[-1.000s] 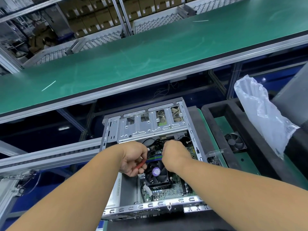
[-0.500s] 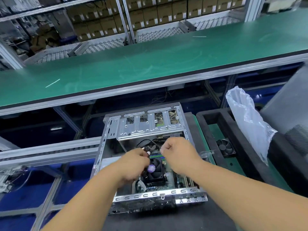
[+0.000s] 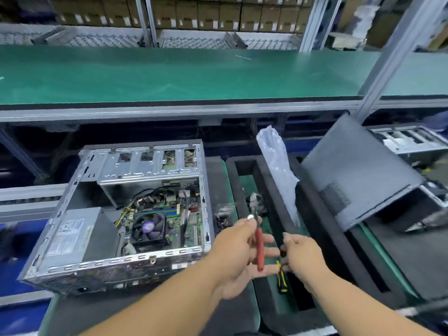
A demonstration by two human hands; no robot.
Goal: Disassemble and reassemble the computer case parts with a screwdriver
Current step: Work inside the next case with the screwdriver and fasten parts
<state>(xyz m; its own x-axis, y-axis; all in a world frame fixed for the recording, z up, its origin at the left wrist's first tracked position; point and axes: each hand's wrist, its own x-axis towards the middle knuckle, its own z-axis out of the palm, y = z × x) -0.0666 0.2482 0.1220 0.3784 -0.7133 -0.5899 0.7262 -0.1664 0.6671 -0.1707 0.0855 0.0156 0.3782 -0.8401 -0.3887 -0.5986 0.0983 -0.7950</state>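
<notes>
I see my left hand (image 3: 238, 251) in the middle of the view, at about 3 o'clock from the open computer case (image 3: 126, 214); its thumb and first finger pinch a small shiny bit, maybe a screw (image 3: 250, 216), though it is too small to tell; the other fingers are spread out flat, and a red-handled tool (image 3: 260, 249) lies across them, pointing from 12 o'clock down to 6 o'clock; its tip is blurred, so I cannot tell if it is a screwdriver or pliers.

My right hand (image 3: 301, 255) is just beside the left one, at its 3 o'clock; its fingers are curled and seem to pinch something dark, but I cannot tell what; a yellow and black tool (image 3: 281, 278) lies in the black foam tray (image 3: 315, 214) just under that hand, at its 7 o'clock.

The case lies on its side with no side cover, well apart from both hands toward 9 o'clock; inside it I see the green motherboard (image 3: 191, 221), the round cooler fan (image 3: 149, 230) and the grey power supply (image 3: 72, 235).

A clear plastic bag (image 3: 278, 175) stands up in the tray at 12 o'clock from my hands; a grey side panel (image 3: 358, 170) leans at 2 o'clock; the long green workbench (image 3: 169, 73) runs across the top.
</notes>
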